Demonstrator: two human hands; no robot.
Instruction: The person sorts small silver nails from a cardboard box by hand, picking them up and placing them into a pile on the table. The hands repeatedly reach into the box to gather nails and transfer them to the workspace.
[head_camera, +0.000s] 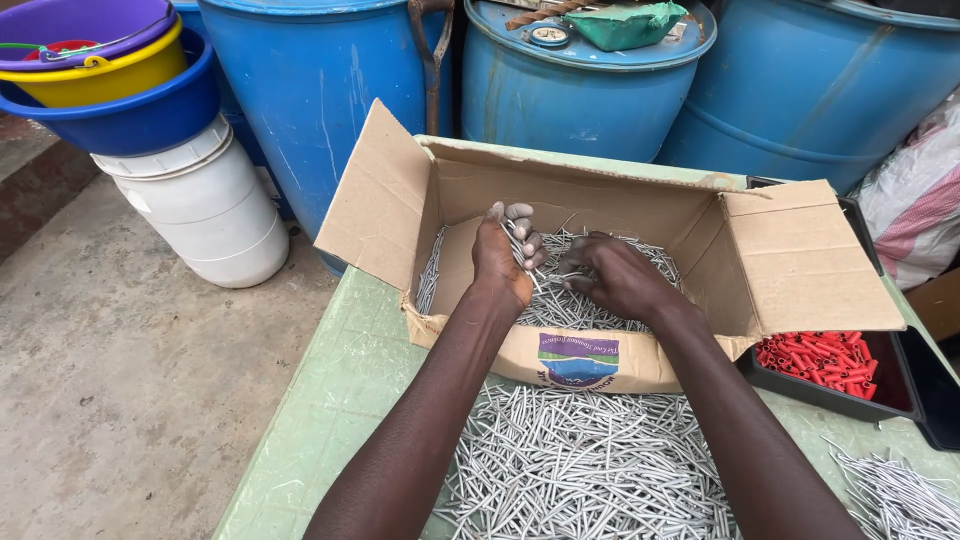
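An open cardboard box (640, 372) stands on a pale green table (330, 400), partly filled with thin silver metal rods (445, 262). Both my hands are inside the box. My left hand (505, 255) is closed around a small bunch of the rods, held upright. My right hand (610, 275) rests palm-down on the rods in the box, its fingers curled and pinching a rod next to the left hand. A big loose pile of the same silver rods (580, 465) lies on the table in front of the box, between my forearms.
A black tray (905, 390) holding red plastic tubes (820, 360) sits right of the box. More rods (890, 495) lie at the right front. Blue barrels (590, 90) stand behind; a white bucket (210, 205) with stacked coloured basins (110, 80) is at left on concrete floor.
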